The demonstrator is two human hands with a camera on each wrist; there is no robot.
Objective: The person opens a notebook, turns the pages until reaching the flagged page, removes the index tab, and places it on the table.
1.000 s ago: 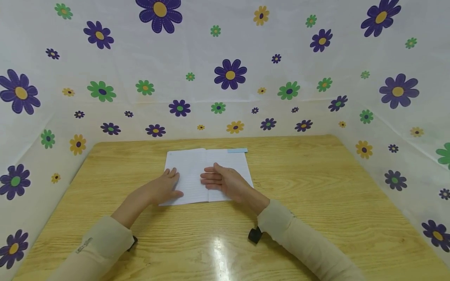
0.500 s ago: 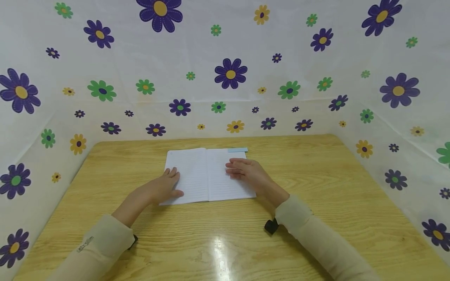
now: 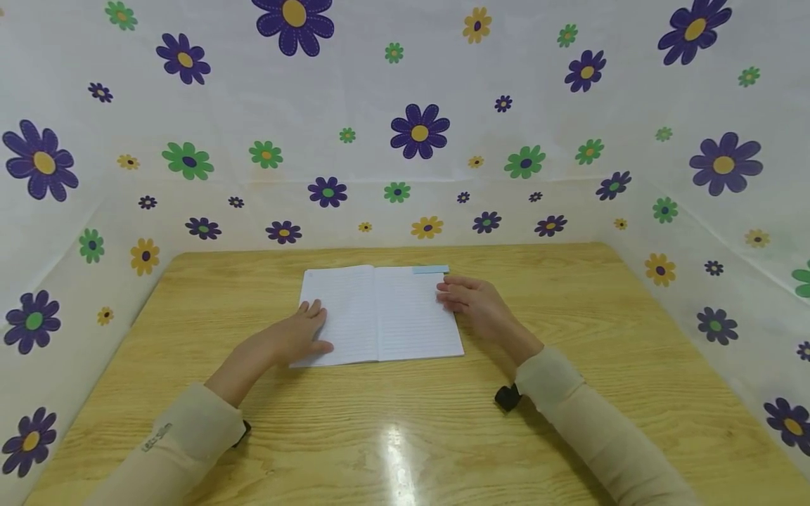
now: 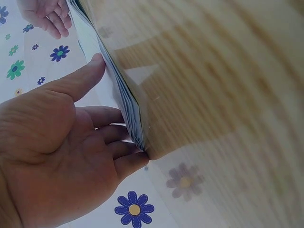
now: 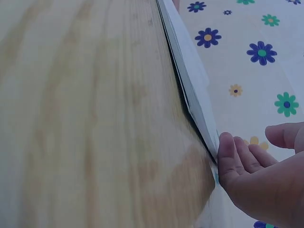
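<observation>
An open notebook (image 3: 414,316) with lined white pages lies on the table. A light blue strip (image 3: 430,270) shows at its top right edge. My left hand (image 3: 290,340) rests on the left page near its outer edge, fingers spread; in the left wrist view the thumb (image 4: 80,78) and fingertips touch the paper. At the notebook's right edge is my right hand (image 3: 486,309), its fingers extended and slightly bent toward the page. In the right wrist view those fingers (image 5: 227,147) are at the notebook's edge, with the thumb apart and nothing pinched.
A wooden table (image 3: 329,429) carries the notebook. White cloth (image 3: 354,91) printed with flowers stands behind it and along both sides. A black wrist camera (image 3: 508,398) hangs below the right cuff.
My right hand has slid to the right, from over the notebook's middle to its right edge, uncovering the right page. The left hand has stayed on the left page.
</observation>
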